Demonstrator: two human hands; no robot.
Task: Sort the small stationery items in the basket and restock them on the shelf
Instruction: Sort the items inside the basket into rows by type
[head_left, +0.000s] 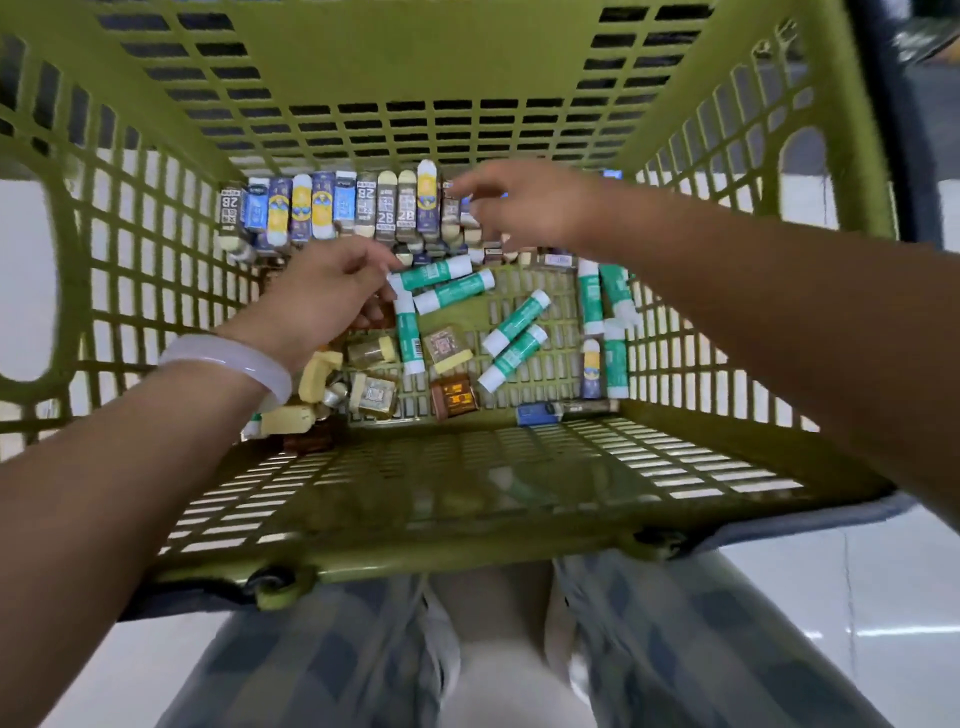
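Observation:
An olive-green plastic basket (467, 525) holds small stationery. Along its far wall stands a row of wrapped erasers (332, 208) in blue, yellow and grey "2B" sleeves. Green-and-white glue sticks (452, 288) lie scattered across the middle and right of the floor. Small yellow and brown eraser blocks (374, 395) are piled at the near left. My left hand (327, 296), a pale bangle on its wrist, reaches down with curled fingers touching the end of a glue stick (436, 273). My right hand (519, 208) hovers over the right end of the eraser row, fingers spread and holding nothing.
The basket's slotted walls (156, 249) rise high on all sides around both arms. It rests against my lap, in checked trousers (337, 654). White tiled floor (831, 623) shows to both sides. A dark upright edge (893, 104) stands at the far right.

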